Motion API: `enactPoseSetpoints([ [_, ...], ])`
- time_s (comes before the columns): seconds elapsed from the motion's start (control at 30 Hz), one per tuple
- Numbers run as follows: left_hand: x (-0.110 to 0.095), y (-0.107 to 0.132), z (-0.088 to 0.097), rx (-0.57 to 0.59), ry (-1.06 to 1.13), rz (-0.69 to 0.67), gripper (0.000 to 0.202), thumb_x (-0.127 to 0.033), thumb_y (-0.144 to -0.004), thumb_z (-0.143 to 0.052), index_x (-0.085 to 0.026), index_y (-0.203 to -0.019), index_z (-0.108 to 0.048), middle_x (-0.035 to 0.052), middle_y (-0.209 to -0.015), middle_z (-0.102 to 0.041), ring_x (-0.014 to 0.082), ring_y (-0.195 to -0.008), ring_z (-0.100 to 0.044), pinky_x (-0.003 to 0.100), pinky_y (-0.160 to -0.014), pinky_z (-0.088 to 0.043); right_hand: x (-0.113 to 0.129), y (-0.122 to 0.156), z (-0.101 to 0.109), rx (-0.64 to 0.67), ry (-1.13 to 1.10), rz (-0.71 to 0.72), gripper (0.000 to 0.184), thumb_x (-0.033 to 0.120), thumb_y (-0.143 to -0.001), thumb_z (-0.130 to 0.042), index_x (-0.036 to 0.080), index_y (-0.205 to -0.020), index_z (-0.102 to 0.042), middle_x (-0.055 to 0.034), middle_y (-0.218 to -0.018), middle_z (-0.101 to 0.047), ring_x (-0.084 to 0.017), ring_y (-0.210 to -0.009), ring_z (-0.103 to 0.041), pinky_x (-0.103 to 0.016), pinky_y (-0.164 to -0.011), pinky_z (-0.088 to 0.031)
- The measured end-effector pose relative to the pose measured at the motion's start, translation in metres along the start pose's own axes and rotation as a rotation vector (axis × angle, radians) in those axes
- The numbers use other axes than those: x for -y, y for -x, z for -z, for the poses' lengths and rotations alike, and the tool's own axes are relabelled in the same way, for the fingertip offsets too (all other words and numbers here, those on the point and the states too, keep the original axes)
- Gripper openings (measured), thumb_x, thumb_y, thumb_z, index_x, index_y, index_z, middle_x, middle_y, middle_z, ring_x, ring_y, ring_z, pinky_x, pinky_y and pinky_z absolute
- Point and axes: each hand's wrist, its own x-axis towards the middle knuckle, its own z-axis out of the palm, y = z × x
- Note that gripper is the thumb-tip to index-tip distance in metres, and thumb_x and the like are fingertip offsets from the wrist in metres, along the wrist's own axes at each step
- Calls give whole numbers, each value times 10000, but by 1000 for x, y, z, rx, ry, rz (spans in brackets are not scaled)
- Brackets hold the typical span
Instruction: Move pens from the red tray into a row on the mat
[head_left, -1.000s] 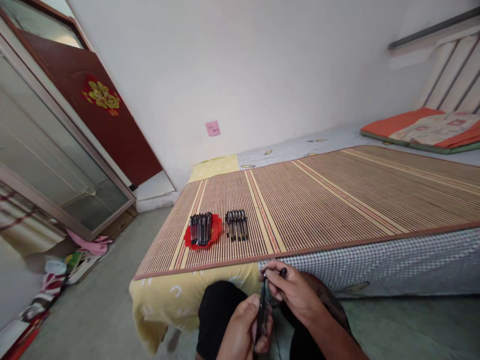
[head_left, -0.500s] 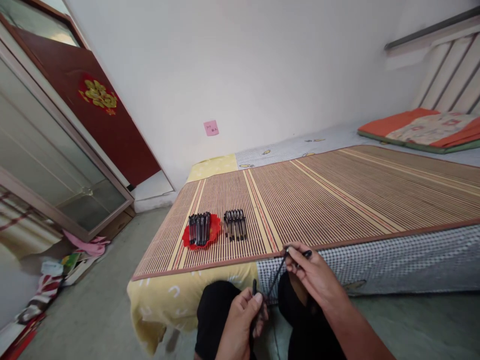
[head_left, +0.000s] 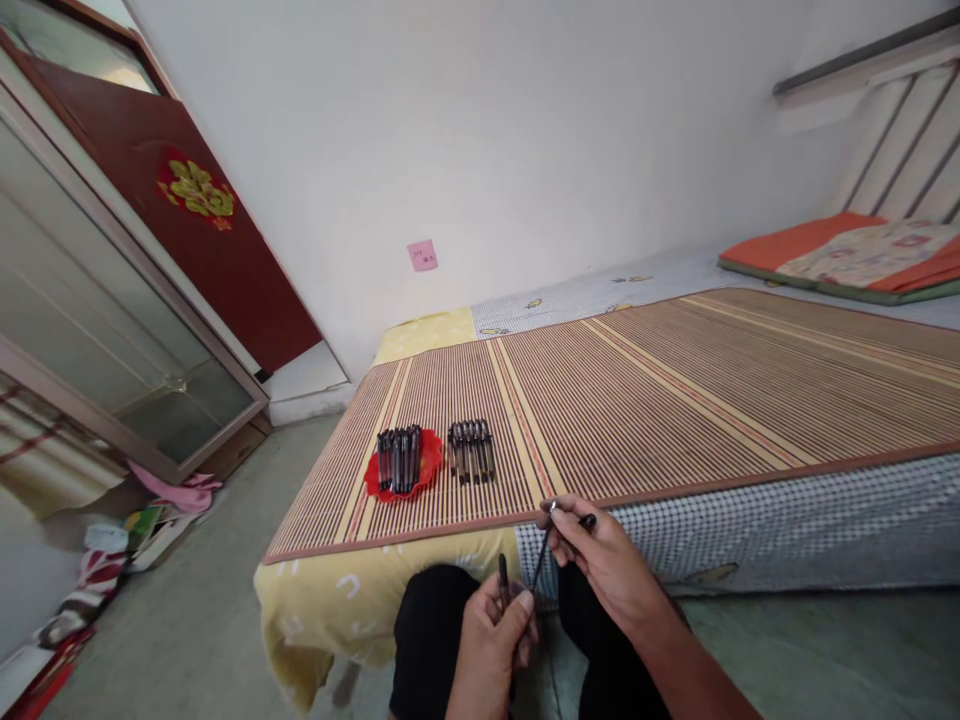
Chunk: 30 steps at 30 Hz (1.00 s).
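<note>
Just off the bed's front edge, my left hand [head_left: 495, 630] is closed around a black pen barrel [head_left: 503, 572], whose upper end pokes out above the fingers. My right hand [head_left: 592, 555], up and to the right, pinches the top of a thin dark pen refill [head_left: 540, 560]. That refill slants down to the left hand's fingertips; whether its lower end is inside the barrel I cannot tell. A short black piece [head_left: 589, 521], perhaps a cap, also sticks out of my right hand. Beyond lie several black pens [head_left: 399, 458] on a red scalloped dish [head_left: 431, 462], beside another row of pens [head_left: 471, 450].
A striped bamboo mat [head_left: 637, 400] covers the bed, over yellow and checked cloth. An orange folded quilt [head_left: 832, 255] lies at the far right. My knees [head_left: 435, 620] are against the bed's front. Clutter [head_left: 105, 570] lies on the floor at left.
My right hand has moved left and slightly down with the refill, closer to my left hand. The left hand has shifted slightly right. The dish and both groups of pens have stayed put.
</note>
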Motion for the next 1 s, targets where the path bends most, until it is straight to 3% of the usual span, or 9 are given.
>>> enactPoseSetpoints([
  [0.17,-2,-9,-2,-149,61,-17,532,-674,-774,-669,-154,-853,-596,-7,-664,-588,101,-556,-468,197,-499,-338,-5,-18,-7,-30,143,22,407,568,-755,-717,181,-841,-624,41,-516,-555,-100,-424,-470,-223,-426,-371],
  [0.3,-9,-26,1,-167,-47,-95,469,-632,-840,-592,-168,-770,-592,7,-684,-591,136,-597,-485,235,-538,-373,-10,-35,-16,85,394,-15,288,480,-801,-631,195,-810,-594,64,-475,-507,-101,-387,-416,-228,-402,-321],
  [0.5,-21,-65,-2,-159,-353,-271,340,-484,-914,-505,-175,-833,-623,44,-792,-629,217,-829,-579,307,-742,-460,-10,-63,-29,156,678,96,189,370,-815,-553,190,-804,-610,14,-631,-602,-147,-558,-559,-270,-574,-430],
  [0.67,-27,-106,-8,-111,-454,-309,321,-389,-952,-396,-171,-837,-601,34,-724,-595,188,-659,-537,298,-625,-433,-10,-101,-23,115,819,217,173,340,-807,-550,189,-803,-634,-50,-787,-693,-200,-781,-637,-299,-733,-459],
  [0.73,-29,-117,-10,-149,-496,-344,295,-359,-956,-404,-166,-875,-611,61,-787,-632,208,-728,-582,320,-682,-460,-9,-121,-18,112,844,231,163,327,-799,-557,188,-799,-641,-52,-790,-696,-199,-779,-637,-296,-738,-459],
  [0.87,-18,-117,-10,-341,-563,-492,257,-302,-976,-432,-173,-1126,-596,118,-1086,-658,244,-1034,-608,381,-913,-461,-9,-168,-9,97,945,194,129,294,-792,-575,184,-750,-627,-31,-755,-671,-183,-750,-625,-274,-716,-450],
  [1.0,9,-100,-10,-324,-624,-622,209,-225,-982,-427,-203,-1078,-611,82,-985,-662,214,-927,-635,342,-827,-504,-19,-209,-6,81,1057,85,157,248,-767,-619,188,-632,-567,12,-633,-584,-157,-654,-577,-248,-631,-410],
])
